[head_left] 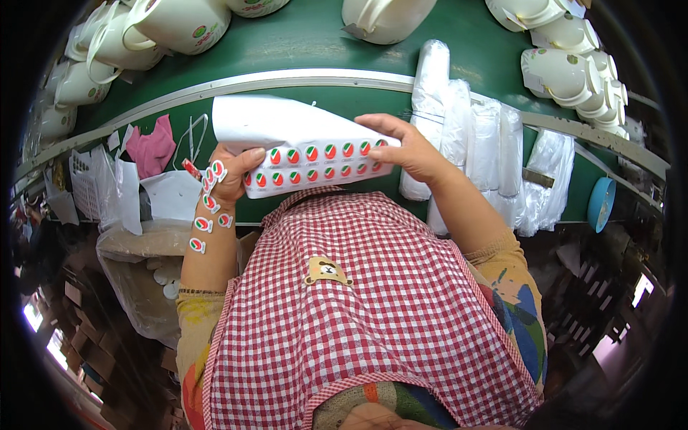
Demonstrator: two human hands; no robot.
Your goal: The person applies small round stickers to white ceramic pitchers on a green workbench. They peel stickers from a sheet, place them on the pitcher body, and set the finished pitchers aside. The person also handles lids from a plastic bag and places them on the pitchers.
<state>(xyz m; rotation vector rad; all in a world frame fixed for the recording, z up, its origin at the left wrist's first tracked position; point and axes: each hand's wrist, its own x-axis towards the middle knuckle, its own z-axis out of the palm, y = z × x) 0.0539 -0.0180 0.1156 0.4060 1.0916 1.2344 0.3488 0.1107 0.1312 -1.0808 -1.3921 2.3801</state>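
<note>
Between my hands is a white sticker sheet (315,165) with two rows of round red and green stickers showing; its upper part curls over. My left hand (233,174) grips the sheet's left end, thumb on top. Several loose stickers (203,224) of the same kind cling to my left wrist and forearm. My right hand (412,149) holds the right end, thumb on the front near the last stickers and fingers behind the upper edge.
Cream-coloured pots with handles (183,29) stand along the green work surface (308,50), beyond a metal rail (308,77). Rolled clear plastic bags (466,136) lie at the right. A pink cloth (152,145) is at the left, a blue bowl (602,204) far right, and a plastic-lined box (140,287) lower left.
</note>
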